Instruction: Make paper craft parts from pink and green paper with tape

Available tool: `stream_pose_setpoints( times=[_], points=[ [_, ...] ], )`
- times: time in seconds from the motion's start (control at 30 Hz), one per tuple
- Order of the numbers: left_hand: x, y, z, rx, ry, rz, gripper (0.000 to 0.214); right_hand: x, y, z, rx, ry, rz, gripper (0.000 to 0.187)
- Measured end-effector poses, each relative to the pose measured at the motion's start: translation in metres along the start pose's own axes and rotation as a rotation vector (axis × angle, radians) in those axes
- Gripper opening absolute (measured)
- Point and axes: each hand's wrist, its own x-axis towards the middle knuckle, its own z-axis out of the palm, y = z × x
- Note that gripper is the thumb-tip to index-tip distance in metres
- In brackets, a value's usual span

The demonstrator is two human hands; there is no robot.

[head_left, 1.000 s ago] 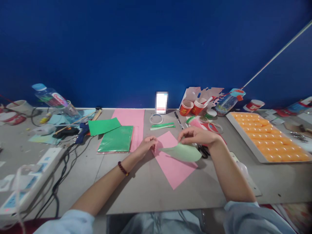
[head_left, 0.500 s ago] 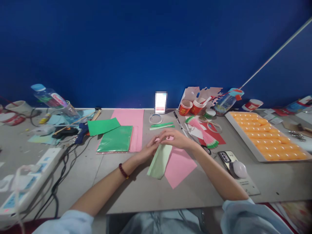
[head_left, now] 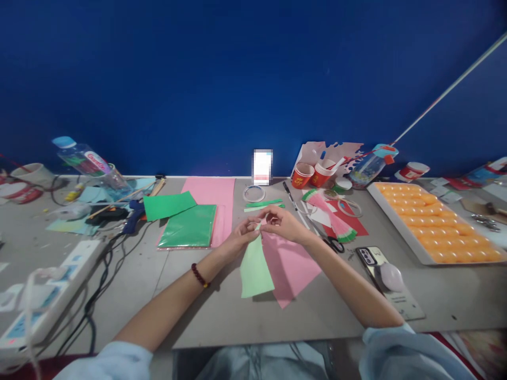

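A light green sheet of paper (head_left: 256, 272) hangs from my fingertips, its upper end pinched narrow and its lower end spread toward me. My left hand (head_left: 244, 232) closes on that upper end from the left. From the right, my right hand (head_left: 283, 224) pinches at the same spot, thumb and forefinger bent. Under and beside the green sheet lies a pink sheet of paper (head_left: 295, 269) on the table. The exact hold of the fingertips is partly hidden. Just beyond my hands are green paper strips (head_left: 265, 203) and a white ring-shaped roll (head_left: 254, 193).
On the left are a packet of green paper (head_left: 190, 227), a power strip (head_left: 47, 301) and a plastic bottle (head_left: 83, 158). To the right lie a pink-and-green fan-folded paper (head_left: 330, 216), scissors (head_left: 336, 244), a phone (head_left: 370, 258) and a tray of orange balls (head_left: 435, 224). Red paper cups (head_left: 303, 175) stand behind.
The light green sheet has turned and now faces me with its lower end fanned wider. My fingers have shifted slightly at its pinched upper end.
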Motion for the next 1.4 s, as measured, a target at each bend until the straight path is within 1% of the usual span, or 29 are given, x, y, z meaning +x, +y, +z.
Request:
stream_pose_setpoints(
  times=[0.03, 0.07, 0.1, 0.2, 0.27, 0.33, 0.4, 0.47, 0.63, 0.8, 0.9, 1.0, 1.13, 1.23, 1.4],
  points=[
    [0.000, 0.002, 0.000, -0.004, 0.030, -0.005, 0.038, 0.000, 0.000, 0.000, 0.028, 0.013, 0.054, 0.028],
    [0.000, 0.003, 0.001, -0.009, 0.054, -0.017, 0.037, 0.000, 0.001, 0.000, 0.068, -0.008, 0.112, 0.030],
    [-0.001, 0.004, 0.001, -0.010, 0.073, -0.034, 0.036, 0.000, 0.002, 0.001, 0.112, -0.057, 0.164, 0.031],
    [-0.002, 0.006, 0.003, 0.004, 0.102, -0.074, 0.037, -0.001, 0.004, 0.002, 0.205, -0.257, 0.280, 0.032],
    [-0.002, 0.006, 0.004, 0.027, 0.120, -0.074, 0.039, -0.001, 0.005, 0.003, 0.266, -0.330, 0.337, 0.034],
    [-0.002, 0.006, 0.005, 0.069, 0.159, -0.051, 0.039, -0.002, 0.007, 0.004, 0.342, -0.355, 0.381, 0.036],
    [-0.002, 0.008, 0.005, 0.119, 0.193, -0.032, 0.039, -0.001, 0.007, 0.005, 0.412, -0.351, 0.410, 0.036],
    [-0.002, 0.010, 0.004, 0.137, 0.200, -0.023, 0.039, -0.001, 0.008, 0.006, 0.458, -0.331, 0.435, 0.034],
    [-0.001, 0.009, 0.000, 0.110, 0.153, 0.022, 0.037, -0.001, 0.009, 0.009, 0.551, -0.286, 0.470, 0.027],
    [0.000, 0.004, -0.003, 0.124, 0.103, 0.050, 0.032, -0.001, 0.014, 0.011, 0.691, -0.299, 0.497, 0.030],
    [0.001, 0.003, -0.003, 0.160, 0.099, 0.090, 0.030, -0.002, 0.015, 0.011, 0.762, -0.295, 0.526, 0.037],
    [0.002, 0.003, -0.003, 0.196, 0.112, 0.126, 0.029, -0.002, 0.014, 0.012, 0.774, -0.295, 0.532, 0.041],
    [0.005, 0.001, -0.003, 0.218, 0.117, 0.139, 0.030, -0.002, 0.011, 0.014, 0.721, -0.275, 0.520, 0.040],
    [0.005, 0.000, -0.005, 0.206, 0.122, 0.130, 0.031, -0.002, 0.011, 0.014, 0.703, -0.252, 0.529, 0.036],
    [0.003, 0.003, -0.007, 0.233, 0.143, 0.091, 0.031, -0.001, 0.016, 0.014, 0.774, -0.184, 0.529, 0.035]
  ],
)
